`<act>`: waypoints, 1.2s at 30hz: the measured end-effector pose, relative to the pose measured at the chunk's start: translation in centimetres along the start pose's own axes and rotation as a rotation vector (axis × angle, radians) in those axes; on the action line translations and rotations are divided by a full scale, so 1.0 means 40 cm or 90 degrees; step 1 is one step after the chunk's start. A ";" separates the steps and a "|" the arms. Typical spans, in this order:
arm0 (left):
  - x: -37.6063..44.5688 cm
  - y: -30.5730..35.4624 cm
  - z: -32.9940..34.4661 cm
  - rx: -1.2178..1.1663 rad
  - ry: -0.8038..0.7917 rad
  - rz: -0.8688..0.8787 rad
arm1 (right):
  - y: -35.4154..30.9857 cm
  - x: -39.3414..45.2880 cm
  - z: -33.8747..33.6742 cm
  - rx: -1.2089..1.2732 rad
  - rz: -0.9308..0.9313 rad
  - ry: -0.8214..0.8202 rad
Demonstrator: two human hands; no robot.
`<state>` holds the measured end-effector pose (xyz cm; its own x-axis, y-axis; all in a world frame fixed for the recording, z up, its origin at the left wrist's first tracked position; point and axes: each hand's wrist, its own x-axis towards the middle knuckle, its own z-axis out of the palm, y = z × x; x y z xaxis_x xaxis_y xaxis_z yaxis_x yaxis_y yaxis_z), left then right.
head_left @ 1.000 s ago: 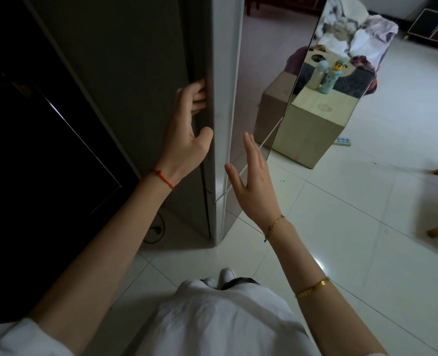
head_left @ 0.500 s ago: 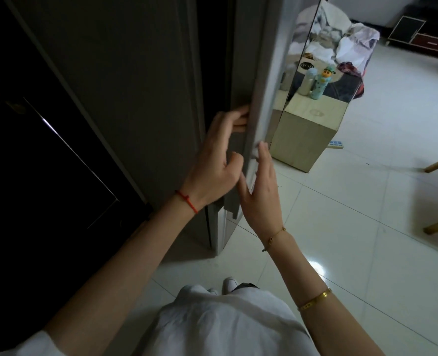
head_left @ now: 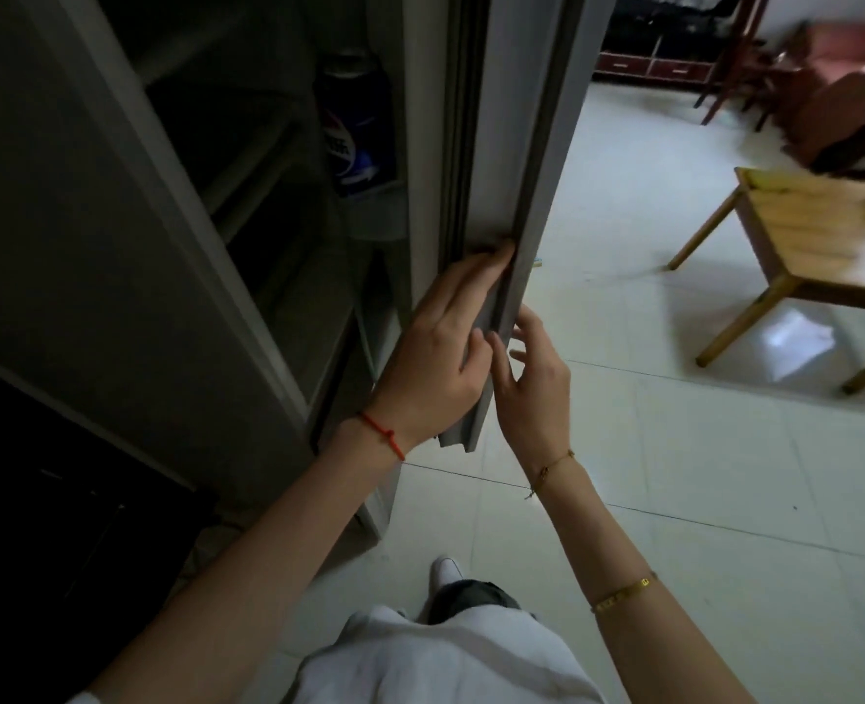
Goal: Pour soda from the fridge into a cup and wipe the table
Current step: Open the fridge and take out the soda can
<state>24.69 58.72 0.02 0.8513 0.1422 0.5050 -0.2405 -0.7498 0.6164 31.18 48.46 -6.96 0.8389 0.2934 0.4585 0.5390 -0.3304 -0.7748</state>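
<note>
The grey fridge door [head_left: 532, 160] stands open edge-on in front of me. My left hand [head_left: 435, 358] grips its inner edge, fingers laid along the seal. My right hand [head_left: 532, 388] rests on the door's outer edge, thumb and fingers around it. Inside the dark fridge a soda bottle [head_left: 357, 129] with a blue label stands upright in the door shelf, its top dim. The fridge shelves [head_left: 268, 160] are dark and hard to read. No cup shows.
A wooden table [head_left: 816, 231] stands on the white tiled floor at the right. A dark cabinet with drawers [head_left: 654, 63] and a chair are at the back. A black appliance [head_left: 39, 500] sits to the left of the fridge.
The fridge door has swung wide open, pulled by both hands, and the inside with the soda bottle has come into sight. My view has turned right toward the wooden table.
</note>
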 end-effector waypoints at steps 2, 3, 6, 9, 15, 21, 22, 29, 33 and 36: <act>0.021 0.008 0.029 -0.010 -0.017 0.009 | 0.020 0.023 -0.032 -0.020 0.012 0.023; 0.032 0.012 0.043 -0.010 -0.028 0.015 | 0.030 0.036 -0.048 -0.029 0.022 0.034; 0.068 0.023 0.081 -0.001 -0.068 0.042 | 0.065 0.079 -0.095 -0.053 0.046 0.053; 0.108 0.044 0.114 0.007 -0.092 0.076 | 0.108 0.119 -0.138 -0.054 0.077 0.051; 0.186 0.062 0.191 0.101 -0.042 0.142 | 0.201 0.205 -0.230 -0.075 0.106 0.050; 0.250 0.079 0.290 0.238 0.085 0.068 | 0.322 0.317 -0.321 -0.103 0.090 0.014; 0.263 0.080 0.308 0.257 0.096 0.048 | 0.342 0.338 -0.335 -0.104 0.087 0.005; 0.369 0.092 0.418 0.350 0.125 -0.084 | 0.470 0.480 -0.414 -0.119 0.051 -0.041; 0.422 0.109 0.474 0.390 0.106 -0.099 | 0.513 0.554 -0.451 -0.127 0.034 -0.074; 0.461 0.113 0.499 0.414 0.097 -0.107 | 0.540 0.607 -0.474 -0.127 0.025 -0.099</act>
<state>48.64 45.05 0.05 0.7661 0.3445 0.5426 0.2583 -0.9381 0.2309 64.62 31.42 -4.32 0.8462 0.4060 0.3451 0.5232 -0.5108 -0.6822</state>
